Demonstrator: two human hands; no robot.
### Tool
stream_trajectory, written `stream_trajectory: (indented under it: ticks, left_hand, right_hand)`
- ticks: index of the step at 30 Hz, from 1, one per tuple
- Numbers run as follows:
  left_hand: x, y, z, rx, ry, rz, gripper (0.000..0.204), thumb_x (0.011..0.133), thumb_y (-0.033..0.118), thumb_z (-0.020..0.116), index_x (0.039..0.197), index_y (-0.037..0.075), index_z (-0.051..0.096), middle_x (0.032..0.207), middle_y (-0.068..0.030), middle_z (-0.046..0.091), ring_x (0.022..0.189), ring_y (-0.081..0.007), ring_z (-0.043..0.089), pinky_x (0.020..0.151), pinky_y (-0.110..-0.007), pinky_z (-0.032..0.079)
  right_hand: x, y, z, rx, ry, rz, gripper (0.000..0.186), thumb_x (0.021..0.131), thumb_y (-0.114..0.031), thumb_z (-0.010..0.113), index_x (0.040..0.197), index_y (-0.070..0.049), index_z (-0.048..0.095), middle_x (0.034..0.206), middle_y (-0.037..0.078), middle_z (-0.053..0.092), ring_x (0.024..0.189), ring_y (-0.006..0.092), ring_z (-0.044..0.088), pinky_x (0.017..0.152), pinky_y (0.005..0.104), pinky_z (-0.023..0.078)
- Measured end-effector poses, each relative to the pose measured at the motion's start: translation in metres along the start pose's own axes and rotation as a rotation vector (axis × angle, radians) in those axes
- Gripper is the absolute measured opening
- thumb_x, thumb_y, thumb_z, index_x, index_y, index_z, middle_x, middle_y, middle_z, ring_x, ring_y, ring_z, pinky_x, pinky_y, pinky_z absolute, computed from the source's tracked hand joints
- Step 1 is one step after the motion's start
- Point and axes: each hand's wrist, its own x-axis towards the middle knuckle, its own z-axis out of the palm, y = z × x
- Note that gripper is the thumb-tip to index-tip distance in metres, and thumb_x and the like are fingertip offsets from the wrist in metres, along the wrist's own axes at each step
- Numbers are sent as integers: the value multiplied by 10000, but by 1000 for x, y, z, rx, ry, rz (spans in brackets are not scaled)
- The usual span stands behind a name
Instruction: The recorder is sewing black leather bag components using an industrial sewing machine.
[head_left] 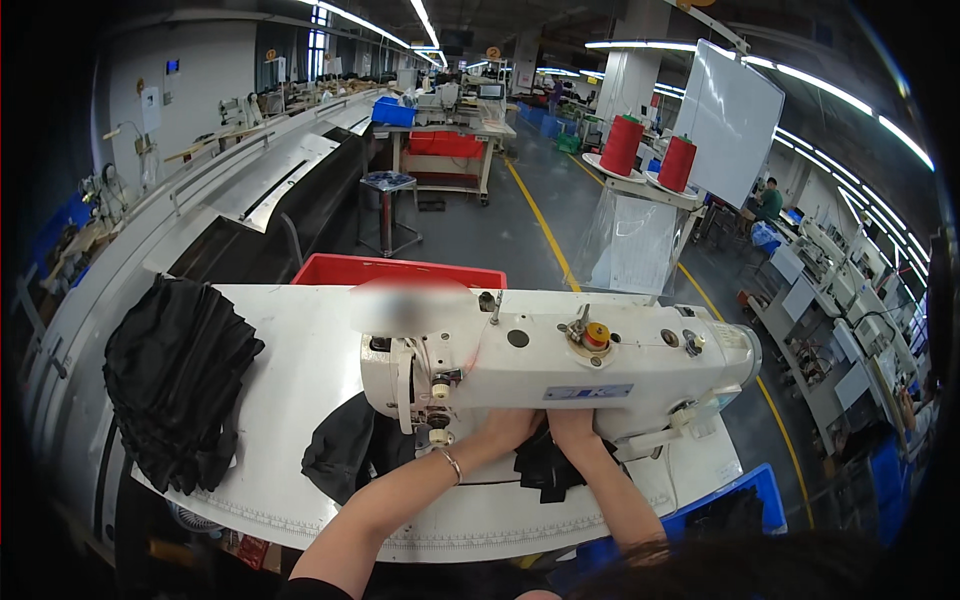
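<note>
Tabletop: left hand, right hand hiding beneath sewing machine's arm, grip unreadable; I'm favouring black cloth smoothed flat.

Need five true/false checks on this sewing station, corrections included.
1. The black stack lies left of the machine. True.
2. The bracelet is on the right wrist. False: it is on the left wrist.
3. The machine partly hides the left hand and right hand. True.
4. The bin just beyond the table is green. False: it is red.
5. Both large thread cones are red. True.
</note>
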Motion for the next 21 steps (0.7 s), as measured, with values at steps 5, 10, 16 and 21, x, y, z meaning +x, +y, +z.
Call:
stream_trajectory:
  ticks: [5, 10, 16, 21]
  left_hand:
    - [13, -13, 2, 25, -206, -96, 317, 870, 207, 561, 1123, 18, 574, 1134, -185, 588, 1063, -352, 542, 911, -412, 428]
    - [3, -18, -8, 46, -232, -113, 315, 899, 205, 524, 1149, 20, 566, 1161, -178, 581, 1069, -344, 540, 916, -398, 429]
    - [-29, 64, -61, -395, -486, -54, 352, 947, 237, 477, 1205, 3, 528, 1158, -164, 585, 1046, -294, 552, 902, -366, 433]
    - [-111, 101, -166, -1187, -1102, -420, 273, 889, 204, 622, 1040, -22, 602, 868, -54, 649, 771, -91, 598, 729, -225, 459]
  right_hand:
    - [-24, -35, -92, -196, -336, -36, 389, 752, -97, 564, 1127, 5, 579, 913, 143, 552, 821, 274, 587, 630, 337, 510]
    - [-78, -36, -221, 90, -151, -22, 415, 735, -14, 587, 1149, 0, 583, 880, 101, 564, 739, 221, 576, 603, 281, 496]
    - [-89, -38, -230, 1393, -747, 419, 393, 821, -8, 634, 1208, -36, 576, 983, 43, 619, 891, 117, 585, 770, 218, 457]
    - [-84, -80, -217, 1522, -989, 582, 394, 848, -40, 636, 1235, -68, 569, 913, 0, 620, 828, 44, 534, 762, 177, 429]
